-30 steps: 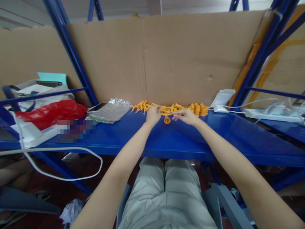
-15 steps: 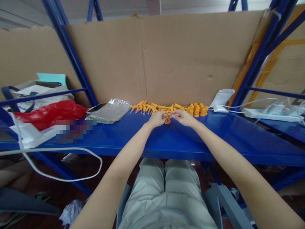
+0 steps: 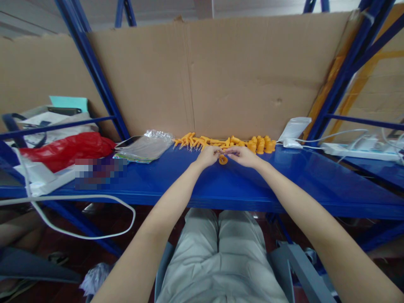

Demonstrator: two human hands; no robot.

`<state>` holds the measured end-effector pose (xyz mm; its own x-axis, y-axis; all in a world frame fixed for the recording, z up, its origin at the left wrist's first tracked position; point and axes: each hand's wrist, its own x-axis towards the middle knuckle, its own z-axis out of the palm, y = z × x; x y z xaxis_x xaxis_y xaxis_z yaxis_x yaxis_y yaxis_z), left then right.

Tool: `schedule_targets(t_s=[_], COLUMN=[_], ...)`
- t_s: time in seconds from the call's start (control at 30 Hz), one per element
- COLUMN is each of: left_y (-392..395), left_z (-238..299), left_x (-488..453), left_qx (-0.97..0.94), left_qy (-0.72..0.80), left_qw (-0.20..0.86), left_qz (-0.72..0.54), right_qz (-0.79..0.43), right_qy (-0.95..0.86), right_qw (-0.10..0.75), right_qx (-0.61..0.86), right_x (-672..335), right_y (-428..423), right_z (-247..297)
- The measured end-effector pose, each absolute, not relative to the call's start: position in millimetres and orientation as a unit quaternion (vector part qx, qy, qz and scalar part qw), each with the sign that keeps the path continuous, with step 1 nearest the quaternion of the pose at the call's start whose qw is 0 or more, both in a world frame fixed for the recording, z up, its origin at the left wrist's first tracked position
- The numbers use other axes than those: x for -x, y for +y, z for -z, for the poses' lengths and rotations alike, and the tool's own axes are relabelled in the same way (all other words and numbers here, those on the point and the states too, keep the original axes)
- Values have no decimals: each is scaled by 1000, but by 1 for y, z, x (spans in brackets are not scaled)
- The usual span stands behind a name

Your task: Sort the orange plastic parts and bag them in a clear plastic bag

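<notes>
My left hand (image 3: 207,156) and my right hand (image 3: 242,155) meet over the blue shelf (image 3: 221,185), fingers pinched together on one small orange plastic part (image 3: 222,159). Just behind them a row of loose orange parts (image 3: 202,142) lies along the cardboard backing. To the right of that row stand several stubby orange pieces (image 3: 261,145) in a tight group.
A clear plastic bag (image 3: 145,146) lies left of the parts, a red bag (image 3: 67,148) further left. A white pouch (image 3: 294,128), cables and a power strip (image 3: 360,150) sit at the right. Blue rack posts flank the cardboard wall (image 3: 221,75). A white cable (image 3: 78,210) loops below the shelf.
Both hands pulled back from the row of orange parts and closed in on the single orange part between them; they now pinch it together.
</notes>
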<state>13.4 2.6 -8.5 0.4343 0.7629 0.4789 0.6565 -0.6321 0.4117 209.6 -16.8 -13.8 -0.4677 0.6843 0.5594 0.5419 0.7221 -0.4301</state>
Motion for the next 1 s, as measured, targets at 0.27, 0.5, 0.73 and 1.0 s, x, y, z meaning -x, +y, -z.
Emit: schedule_targets(t_s=[0.27,0.5,0.73,1.0], left_y=[-2,-9,-10,-8], left_z=[11,9,7,5], left_x=[-15,-15,-15,-15], left_qx=[-875,-895,-887,-868], left_qy=[405,408,429,464], left_qw=[83,79,94,87], left_qz=[-253,-161,-145,-154], right_qz=[-71,-59,-45,-52], right_qy=[-860,-858,-851,-848], right_qw=[330,324,276,252], right_qx=[382,395,444,463], right_x=[-213,-216,-215,-212], right_y=[-13,-10,-18,-26], right_z=[17,18,12,7])
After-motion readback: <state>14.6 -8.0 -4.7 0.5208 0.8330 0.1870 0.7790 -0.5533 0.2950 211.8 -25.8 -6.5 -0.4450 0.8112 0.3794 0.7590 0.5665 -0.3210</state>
